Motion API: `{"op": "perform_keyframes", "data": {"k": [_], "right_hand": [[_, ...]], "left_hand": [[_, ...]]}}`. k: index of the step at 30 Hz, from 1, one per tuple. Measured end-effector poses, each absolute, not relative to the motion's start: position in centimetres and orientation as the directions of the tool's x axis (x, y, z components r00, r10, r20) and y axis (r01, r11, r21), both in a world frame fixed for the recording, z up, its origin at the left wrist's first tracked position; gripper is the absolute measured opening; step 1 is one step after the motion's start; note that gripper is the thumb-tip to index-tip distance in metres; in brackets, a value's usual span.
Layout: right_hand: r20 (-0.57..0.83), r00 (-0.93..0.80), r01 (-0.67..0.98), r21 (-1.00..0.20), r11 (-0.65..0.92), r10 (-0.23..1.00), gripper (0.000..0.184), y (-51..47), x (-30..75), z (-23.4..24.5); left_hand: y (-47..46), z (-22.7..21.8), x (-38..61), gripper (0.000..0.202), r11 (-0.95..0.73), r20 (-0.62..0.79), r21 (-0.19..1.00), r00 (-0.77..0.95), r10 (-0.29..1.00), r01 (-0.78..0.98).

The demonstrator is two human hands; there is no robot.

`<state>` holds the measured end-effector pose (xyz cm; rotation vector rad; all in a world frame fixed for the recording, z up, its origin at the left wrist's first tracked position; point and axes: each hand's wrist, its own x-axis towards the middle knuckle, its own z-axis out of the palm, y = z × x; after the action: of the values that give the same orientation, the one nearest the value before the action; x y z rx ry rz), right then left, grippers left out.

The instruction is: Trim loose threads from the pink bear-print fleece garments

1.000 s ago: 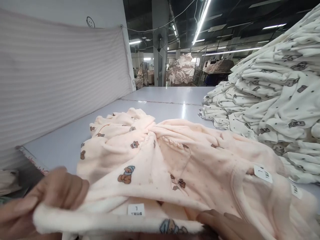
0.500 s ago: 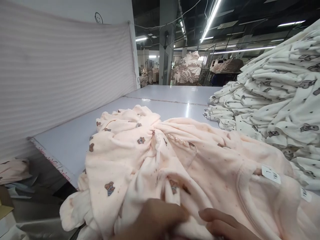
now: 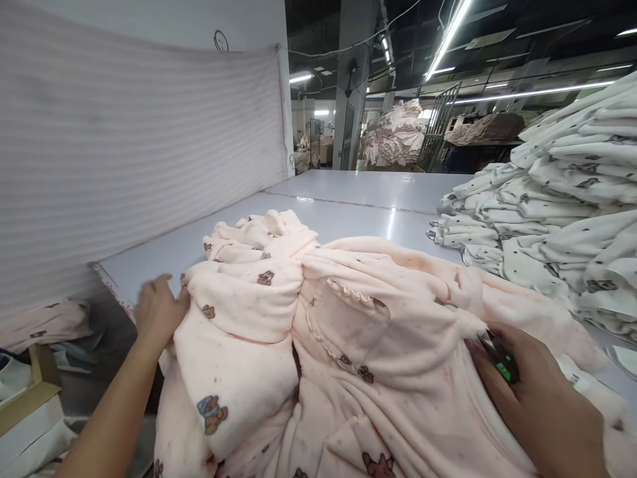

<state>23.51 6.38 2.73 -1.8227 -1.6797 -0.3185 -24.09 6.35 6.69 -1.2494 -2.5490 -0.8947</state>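
- Glossy grey-white table (image 3: 358,199) runs away from the camera through a dim factory hall with strip lights overhead; a striped pale cloth (image 3: 124,153) hangs along its left side.
- On the near end of the table lies a heap of pink fleece garments (image 3: 358,332), soft and rumpled, printed with small brown bears and fine dots, with a scalloped trim showing near the middle.
- The heap's long axis runs left to right across the table's near edge, and its front part spills over that edge toward the person.
- The left hand (image 3: 158,312) presses against the heap's left side, fingers spread flat on the cloth, not closed round it.
- The right hand (image 3: 537,392) rests on the heap's right side and grips a small dark tool with a green part (image 3: 500,362) against the fabric.
- The 2 hands are well apart.
- A stack of folded white bear-print garments (image 3: 557,219) rises on the right.
- A cardboard box (image 3: 30,392) stands low at the left; its contents cannot be made out.
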Motion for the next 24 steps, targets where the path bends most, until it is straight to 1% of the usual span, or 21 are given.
{"op": "perform_keyframes", "data": {"k": [1, 3, 4, 5, 6, 7, 8, 10, 12, 13, 15, 16, 17, 18, 19, 20, 21, 22, 23, 24], "right_hand": [[0.568, 0.169, 0.955, -0.298, 0.01, 0.805, 0.049, 7.0, 23.4, 2.4], [0.571, 0.177, 0.944, -0.329, 0.026, 0.801, 0.048, 8.2, 23.5, 1.7], [0.572, 0.176, 0.938, -0.344, 0.039, 0.801, 0.047, 8.8, 23.6, 1.5], [0.574, 0.176, 0.931, -0.361, 0.053, 0.8, 0.044, 9.2, 23.6, 1.3], [0.575, 0.177, 0.922, -0.382, 0.071, 0.799, 0.041, 9.6, 23.6, 1.1], [0.576, 0.176, 0.909, -0.407, 0.093, 0.799, 0.039, 9.8, 23.5, 1.1], [0.574, 0.171, 0.891, -0.437, 0.123, 0.801, 0.036, 9.9, 23.4, 1.2], [0.568, 0.141, 0.838, -0.504, 0.208, 0.811, 0.032, 9.5, 23.1, 1.7], [0.563, 0.101, 0.759, -0.577, 0.303, 0.82, 0.029, 8.6, 22.9, 2.4], [0.562, 0.093, 0.713, -0.614, 0.338, 0.822, 0.028, 7.9, 22.8, 2.8], [0.557, 0.117, 0.626, -0.684, 0.374, 0.822, 0.027, 6.7, 22.4, 3.6], [0.549, 0.144, 0.588, -0.717, 0.375, 0.823, 0.027, 6.1, 22.2, 3.9], [0.539, 0.174, 0.554, -0.745, 0.371, 0.824, 0.026, 5.6, 21.9, 4.2], [0.528, 0.2, 0.525, -0.769, 0.365, 0.825, 0.026, 5.1, 21.6, 4.4], [0.519, 0.222, 0.5, -0.788, 0.36, 0.826, 0.026, 4.8, 21.4, 4.6], [0.511, 0.239, 0.479, -0.802, 0.358, 0.825, 0.026, 4.5, 21.1, 4.8], [0.506, 0.253, 0.463, -0.812, 0.356, 0.825, 0.026, 4.2, 20.9, 5.0], [0.503, 0.263, 0.451, -0.818, 0.356, 0.824, 0.025, 4.0, 20.8, 5.1], [0.499, 0.271, 0.444, -0.823, 0.353, 0.823, 0.024, 3.6, 20.7, 5.3], [0.495, 0.28, 0.441, -0.827, 0.348, 0.823, 0.022, 3.2, 20.8, 5.6]], "left_hand": [[5.4, 7.0, -22.7, 0.045, 0.425, 0.494, 0.427, -0.6, 0.629, 0.798], [4.0, 7.1, -19.2, 0.047, 0.246, 0.695, 0.348, -0.425, 0.58, 0.905], [3.8, 6.7, -17.4, 0.045, 0.043, 0.809, 0.237, -0.221, 0.545, 0.971], [4.0, 5.8, -16.0, 0.045, -0.12, 0.853, 0.09, -0.015, 0.522, 0.989], [4.6, 4.7, -15.1, 0.048, -0.238, 0.831, -0.054, 0.176, 0.528, 0.97], [5.6, 3.3, -14.9, 0.049, -0.286, 0.805, -0.152, 0.286, 0.52, 0.946], [7.0, 1.9, -15.3, 0.051, -0.284, 0.776, -0.191, 0.322, 0.543, 0.94], [10.4, -0.4, -17.6, 0.049, -0.261, 0.761, -0.171, 0.296, 0.577, 0.95], [13.5, -0.9, -19.9, 0.049, -0.274, 0.713, -0.131, 0.283, 0.642, 0.953], [14.6, -0.4, -20.4, 0.048, -0.284, 0.693, -0.125, 0.288, 0.661, 0.951], [14.9, 1.6, -19.3, 0.044, -0.224, 0.658, -0.124, 0.249, 0.711, 0.967], [14.2, 2.7, -17.5, 0.042, -0.194, 0.662, -0.121, 0.225, 0.715, 0.973], [13.1, 3.6, -14.9, 0.041, -0.21, 0.676, -0.116, 0.232, 0.699, 0.971], [11.6, 4.1, -11.8, 0.045, -0.347, 0.684, -0.118, 0.33, 0.651, 0.93], [10.1, 4.2, -8.4, 0.049, -0.498, 0.711, -0.109, 0.418, 0.566, 0.86], [8.6, 3.7, -4.9, 0.047, -0.632, 0.701, -0.096, 0.503, 0.506, 0.769], [7.3, 2.9, -1.5, 0.043, -0.756, 0.689, -0.145, 0.613, 0.387, 0.639], [6.4, 1.9, 1.5, 0.037, -0.812, 0.681, -0.181, 0.666, 0.304, 0.556], [5.9, 0.8, 3.9, 0.031, -0.822, 0.676, -0.207, 0.685, 0.272, 0.53], [5.6, -0.2, 5.7, 0.027, -0.828, 0.652, -0.2, 0.702, 0.287, 0.524]]}}
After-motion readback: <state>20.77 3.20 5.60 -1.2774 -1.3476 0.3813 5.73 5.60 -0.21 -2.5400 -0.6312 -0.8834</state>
